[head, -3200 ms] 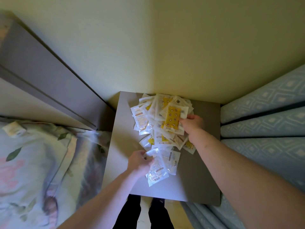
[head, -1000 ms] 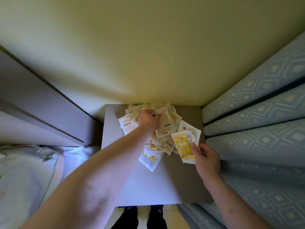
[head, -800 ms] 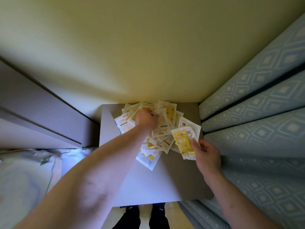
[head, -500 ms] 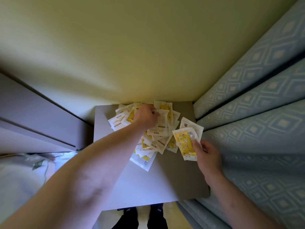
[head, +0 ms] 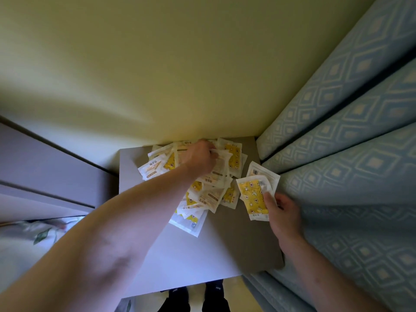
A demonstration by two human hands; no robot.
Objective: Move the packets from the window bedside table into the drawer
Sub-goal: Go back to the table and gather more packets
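Several white and yellow packets (head: 202, 194) lie in a loose heap at the back of the grey bedside table (head: 186, 257), against the wall. My left hand (head: 199, 159) reaches across the heap and its fingers curl round a white packet (head: 217, 170) near the back edge. My right hand (head: 282, 212) holds a couple of packets at the table's right side, the front one a yellow packet (head: 252, 197) pinched under the thumb. No drawer shows in this view.
A blue patterned curtain (head: 351, 154) hangs close along the table's right edge. The yellow wall (head: 180, 75) stands behind. A grey headboard (head: 45, 167) and floral bedding (head: 27, 239) lie to the left. My feet (head: 195, 298) stand below the table's front edge.
Since 3.2 s ago my left hand left the heap's near side for its far side, and my right hand lifted packets off to the right. Lately the view drifted rightward.
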